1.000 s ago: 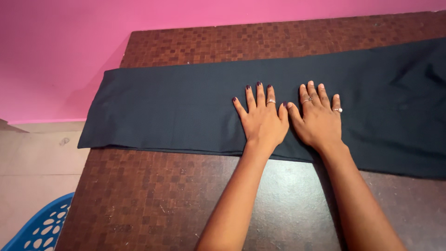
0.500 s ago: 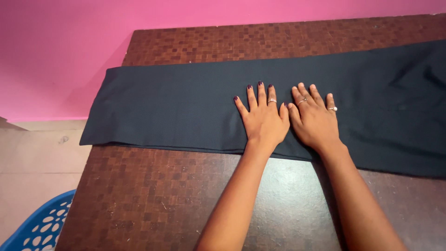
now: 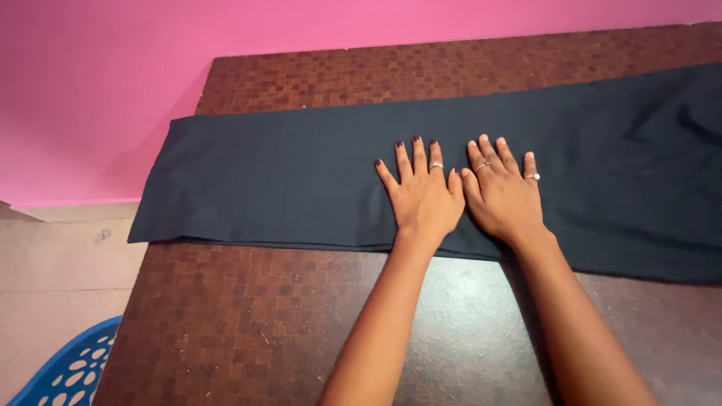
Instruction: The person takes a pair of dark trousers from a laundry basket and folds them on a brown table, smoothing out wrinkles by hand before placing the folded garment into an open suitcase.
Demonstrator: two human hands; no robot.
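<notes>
Both hands flat mid-cloth (image 3: 301, 180), near front edge.

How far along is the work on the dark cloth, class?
Done: the dark cloth lies as a long flat band across the brown table, its left end overhanging the table's edge. In hand: the left hand and right hand press flat on it, side by side, fingers spread. Left: faint creases show at its right end.

The light is bright and even. A soft shine lies on the near part of the bench (image 3: 466, 323), between the arms. A faint shadow falls on the pink wall (image 3: 113, 113) at the left. Everything looks sharp, with no blur.
</notes>
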